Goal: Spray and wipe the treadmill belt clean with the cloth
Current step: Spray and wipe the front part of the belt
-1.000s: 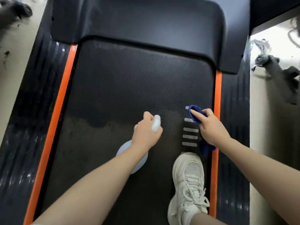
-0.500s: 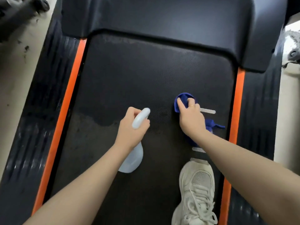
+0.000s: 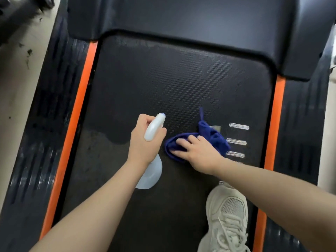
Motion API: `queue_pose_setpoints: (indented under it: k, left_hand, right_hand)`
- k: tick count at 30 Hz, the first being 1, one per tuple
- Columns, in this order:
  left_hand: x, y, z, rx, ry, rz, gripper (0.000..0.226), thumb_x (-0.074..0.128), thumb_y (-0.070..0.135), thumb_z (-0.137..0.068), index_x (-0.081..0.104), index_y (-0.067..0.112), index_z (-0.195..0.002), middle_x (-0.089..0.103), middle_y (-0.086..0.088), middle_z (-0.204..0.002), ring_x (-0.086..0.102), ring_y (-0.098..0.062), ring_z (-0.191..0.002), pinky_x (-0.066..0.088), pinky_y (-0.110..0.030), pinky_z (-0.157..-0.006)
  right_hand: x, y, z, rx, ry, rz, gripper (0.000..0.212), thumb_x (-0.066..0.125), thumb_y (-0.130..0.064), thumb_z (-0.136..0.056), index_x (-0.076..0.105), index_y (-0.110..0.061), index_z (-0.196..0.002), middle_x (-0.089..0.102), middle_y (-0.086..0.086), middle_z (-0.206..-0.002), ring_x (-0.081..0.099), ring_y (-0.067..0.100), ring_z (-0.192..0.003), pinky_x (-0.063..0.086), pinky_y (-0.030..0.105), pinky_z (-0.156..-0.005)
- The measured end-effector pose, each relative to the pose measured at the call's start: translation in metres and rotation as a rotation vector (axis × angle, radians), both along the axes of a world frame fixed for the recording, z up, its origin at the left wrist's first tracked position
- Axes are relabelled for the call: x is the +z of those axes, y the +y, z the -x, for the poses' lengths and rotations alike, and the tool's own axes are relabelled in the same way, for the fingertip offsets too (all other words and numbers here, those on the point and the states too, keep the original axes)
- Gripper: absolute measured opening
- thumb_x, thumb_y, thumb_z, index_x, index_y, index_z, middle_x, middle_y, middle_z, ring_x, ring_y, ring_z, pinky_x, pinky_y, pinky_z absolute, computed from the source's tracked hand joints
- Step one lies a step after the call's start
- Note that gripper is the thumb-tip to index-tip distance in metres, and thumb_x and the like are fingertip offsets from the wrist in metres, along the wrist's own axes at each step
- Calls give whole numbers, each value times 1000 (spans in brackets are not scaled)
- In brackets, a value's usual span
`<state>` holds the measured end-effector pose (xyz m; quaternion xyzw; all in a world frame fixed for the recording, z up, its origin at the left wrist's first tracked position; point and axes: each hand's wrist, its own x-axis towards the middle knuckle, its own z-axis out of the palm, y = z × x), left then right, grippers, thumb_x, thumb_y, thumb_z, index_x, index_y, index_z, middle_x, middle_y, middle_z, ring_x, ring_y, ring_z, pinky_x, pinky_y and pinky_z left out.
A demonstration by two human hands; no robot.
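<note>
The black treadmill belt (image 3: 172, 84) fills the middle of the view, with a darker wet-looking zone across its far half and a duller patch at the lower left. My left hand (image 3: 143, 140) grips the neck of a pale spray bottle (image 3: 151, 171), nozzle pointing away from me, held over the belt's centre. My right hand (image 3: 198, 151) presses a crumpled blue cloth (image 3: 212, 137) onto the belt just right of the bottle, fingers spread flat and pointing left. Part of the cloth lies under the palm.
Orange strips (image 3: 78, 113) and ribbed black side rails (image 3: 301, 113) flank the belt. The black motor cover (image 3: 181, 19) spans the far end. My white sneaker (image 3: 227, 217) stands on the belt at the lower right. White stripes (image 3: 238, 126) mark the belt near the cloth.
My right hand has swept the cloth leftward and toward me across the belt, its fingers now flat and pointing left. The left hand with the bottle has stayed close to the centre.
</note>
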<state>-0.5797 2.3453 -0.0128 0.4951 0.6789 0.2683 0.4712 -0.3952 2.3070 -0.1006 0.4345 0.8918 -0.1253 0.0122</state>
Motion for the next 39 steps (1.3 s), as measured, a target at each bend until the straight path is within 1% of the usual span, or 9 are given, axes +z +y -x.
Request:
queue_pose_setpoints:
  k: [2,7,13,19,24,29,31,36,39]
  left_hand:
    - [-2,1,1,-42,-36,4,18,67,13,-80,54,14,-92,66,-4,-89,58,-6,-76,42,-13,-64]
    - [-6,7,3,-66,-18,26,19,67,18,-78,55,11,-91,65,-11,-91,58,-17,-79,43,-17,-62]
    - [-4,7,15,27,-38,29,20,62,26,-71,54,21,-89,66,-2,-92,58,-7,-76,45,-21,-65]
    - [-5,5,24,73,-28,31,23,64,25,-74,55,16,-94,66,0,-95,63,-14,-88,51,-33,-75]
    - [-3,4,19,48,-11,37,17,64,22,-76,53,22,-89,65,4,-93,61,-9,-85,48,-29,-73]
    - [-5,-1,11,-18,27,15,20,65,16,-81,53,16,-96,64,-2,-97,60,-10,-85,46,-18,-67]
    - [-4,-2,7,-48,27,18,18,65,11,-83,52,14,-96,64,-3,-96,59,-11,-84,45,-17,-65]
    - [-2,-1,-4,-218,3,83,17,66,13,-81,53,17,-92,62,2,-86,54,-6,-72,41,-18,-63]
    - [-2,6,-3,-255,31,103,17,65,11,-83,52,19,-90,60,3,-86,53,-8,-73,40,-14,-60]
  right_hand:
    - [-4,5,1,24,5,20,48,35,-23,-74,68,-30,-109,63,7,-105,53,26,-70,40,29,-51]
    - [4,65,3,-532,-85,-77,48,57,-12,-75,61,-19,-122,58,19,-107,54,36,-75,43,37,-56]
    - [-4,15,23,23,-14,-72,50,75,-23,-61,68,-29,-110,63,8,-106,57,28,-73,42,30,-56]
    - [3,73,3,-493,-101,-81,54,65,-11,-76,57,-22,-128,57,20,-111,54,36,-81,42,38,-63]
    - [-6,12,-27,135,20,-80,45,39,-18,-78,68,-27,-111,62,10,-102,54,28,-70,42,31,-56]
    - [1,55,-68,-653,-91,-68,55,56,-2,-77,57,-20,-129,54,25,-115,51,40,-80,44,44,-63]
    - [2,38,-59,-644,-85,-101,56,55,-2,-74,57,-18,-128,54,26,-113,51,40,-79,43,42,-61]
    - [-5,-22,-35,75,4,-8,46,41,-19,-76,67,-27,-112,61,12,-106,51,28,-73,43,33,-54]
    - [1,26,-57,-391,-12,-19,46,44,-15,-79,64,-23,-119,58,20,-107,54,36,-71,45,38,-55]
